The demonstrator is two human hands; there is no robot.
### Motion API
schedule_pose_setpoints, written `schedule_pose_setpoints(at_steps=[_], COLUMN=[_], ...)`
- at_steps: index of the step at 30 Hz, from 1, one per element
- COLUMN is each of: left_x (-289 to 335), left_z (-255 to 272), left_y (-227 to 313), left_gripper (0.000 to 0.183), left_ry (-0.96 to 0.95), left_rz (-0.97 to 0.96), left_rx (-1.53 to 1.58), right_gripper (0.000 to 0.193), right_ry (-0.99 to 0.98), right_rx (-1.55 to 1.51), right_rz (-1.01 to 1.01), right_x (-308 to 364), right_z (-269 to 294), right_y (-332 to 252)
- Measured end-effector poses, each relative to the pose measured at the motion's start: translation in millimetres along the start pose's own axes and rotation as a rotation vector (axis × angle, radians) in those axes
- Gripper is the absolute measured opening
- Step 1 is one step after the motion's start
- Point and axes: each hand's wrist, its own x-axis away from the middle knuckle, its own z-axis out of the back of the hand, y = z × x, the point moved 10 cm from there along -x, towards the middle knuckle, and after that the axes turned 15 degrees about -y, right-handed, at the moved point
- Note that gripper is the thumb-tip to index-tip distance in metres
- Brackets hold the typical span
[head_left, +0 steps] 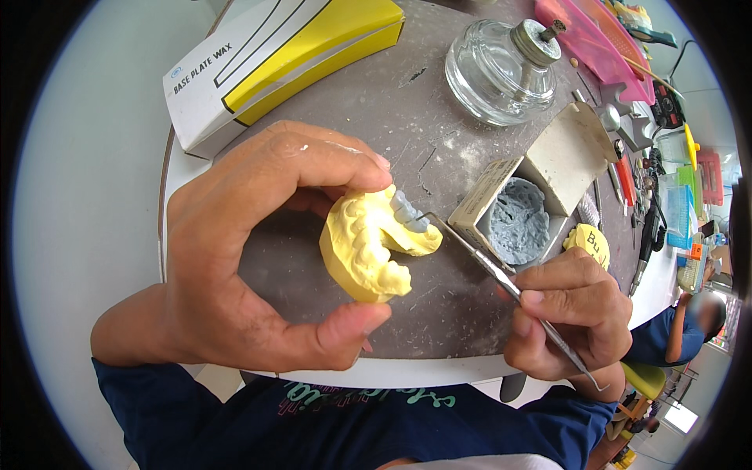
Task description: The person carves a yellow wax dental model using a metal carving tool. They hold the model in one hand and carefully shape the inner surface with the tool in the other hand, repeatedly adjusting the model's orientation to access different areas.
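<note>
Thumb and fingers of my left hand (243,227) grip a yellow plaster dental model (356,247), shaped like an arch of teeth. Grey-blue wax (408,211) covers a few teeth on the arch's right arm. My right hand (576,313) pinches a slim metal dental wax carver (501,276) with hooked ends. The carver's upper tip is at the wax, seemingly touching it. Just beyond my right hand stands a small open cardboard box (489,184) holding a lump of grey-blue wax (519,222) with a gouged surface.
A yellow and white carton (290,63) lies at the far left. A glass spirit lamp (501,70) stands at the back, near a pink basket (591,43). Another yellow plaster piece (587,241) and several tools line the right side. A person (677,329) sits farther right.
</note>
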Motion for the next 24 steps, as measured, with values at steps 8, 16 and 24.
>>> schedule_pose_setpoints(at_steps=[8, 16, 24], left_x=[-0.9, -6.3, -5.3], left_z=[-0.3, -7.8, -9.6], left_y=[-0.1, -2.9, -2.7], left_gripper=[0.059, 0.055, 0.059], left_ry=[-0.027, -0.094, -0.071], left_rz=[0.013, 0.106, 0.171], left_rx=[0.014, 0.047, 0.060], right_gripper=[0.035, 0.016, 0.017], right_ry=[0.025, 0.177, 0.378], right_rx=[-0.069, 0.183, 0.139], right_rz=[0.005, 0.008, -0.075], right_x=[9.2, 20.9, 12.8], right_z=[8.5, 60.4, 110.5], right_y=[1.7, -12.3, 22.8])
